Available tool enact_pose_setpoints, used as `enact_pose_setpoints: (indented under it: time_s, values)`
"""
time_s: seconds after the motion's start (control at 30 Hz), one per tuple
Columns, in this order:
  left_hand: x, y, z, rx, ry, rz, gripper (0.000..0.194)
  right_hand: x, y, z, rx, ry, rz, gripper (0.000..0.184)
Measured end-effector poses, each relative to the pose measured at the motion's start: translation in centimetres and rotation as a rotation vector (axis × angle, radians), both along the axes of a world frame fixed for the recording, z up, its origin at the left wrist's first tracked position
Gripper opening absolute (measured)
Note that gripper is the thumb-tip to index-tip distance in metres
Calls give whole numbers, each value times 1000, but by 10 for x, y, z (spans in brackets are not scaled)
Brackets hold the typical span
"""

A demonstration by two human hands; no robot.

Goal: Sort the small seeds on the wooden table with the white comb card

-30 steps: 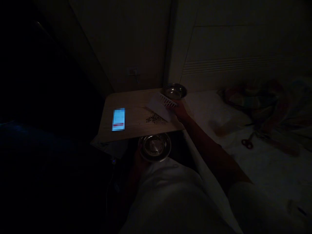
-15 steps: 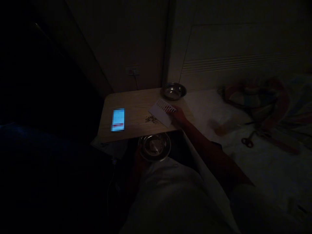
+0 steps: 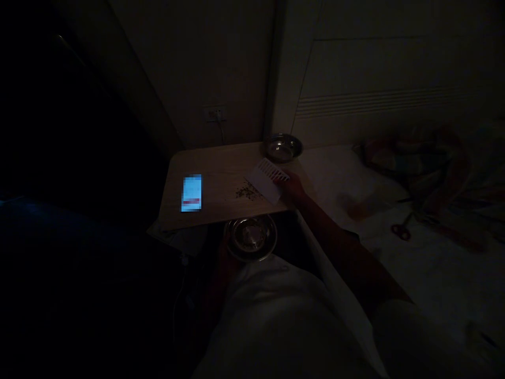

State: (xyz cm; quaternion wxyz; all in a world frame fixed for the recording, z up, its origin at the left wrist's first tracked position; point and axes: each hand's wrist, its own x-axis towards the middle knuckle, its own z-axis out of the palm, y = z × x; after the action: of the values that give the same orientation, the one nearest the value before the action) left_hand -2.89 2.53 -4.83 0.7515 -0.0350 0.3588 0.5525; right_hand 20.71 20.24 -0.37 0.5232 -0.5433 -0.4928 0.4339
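In dim light, my right hand (image 3: 294,188) grips a flat white piece with a row of slots (image 3: 267,181), tilted over the wooden table top. Its lower left edge is beside a scatter of small dark bits (image 3: 246,192), which look like seeds or grains. Below the table's front edge, my left hand (image 3: 231,255) holds a round metal bowl (image 3: 272,247) by its left side. The fingers are mostly lost in shadow. What lies in the bowl is too dark to make out.
A second metal bowl (image 3: 283,147) stands at the table's (image 3: 221,158) back right corner. On the left lies a lit phone (image 3: 191,193). Scissors (image 3: 401,231) and crumpled patterned cloth (image 3: 418,158) rest on the white bedding at right. A cord hangs from the wall socket (image 3: 215,113).
My right hand has shifted slightly right with the white slotted piece, uncovering more of the dark bits. My left hand and its bowl have stayed nearly still.
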Motion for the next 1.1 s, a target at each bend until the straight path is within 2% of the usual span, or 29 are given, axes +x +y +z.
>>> enact_pose_setpoints:
  time_s: [0.27,0.5,0.8,0.97,1.1]
  values:
    - [-1,1,1,-25,21,4,32,2,-2,5,16,-18,-2,39]
    - [0,1,1,12,21,3,31,7,-2,2,-23,82,-15,39]
    - [0,1,-2,97,42,100,37,10,-7,12,-36,138,-72,34]
    - [-1,-1,-6,14,74,36,32,15,-7,15,-5,135,-87,34]
    - [-5,-2,-12,70,73,59,28,19,-6,14,-3,130,-99,35]
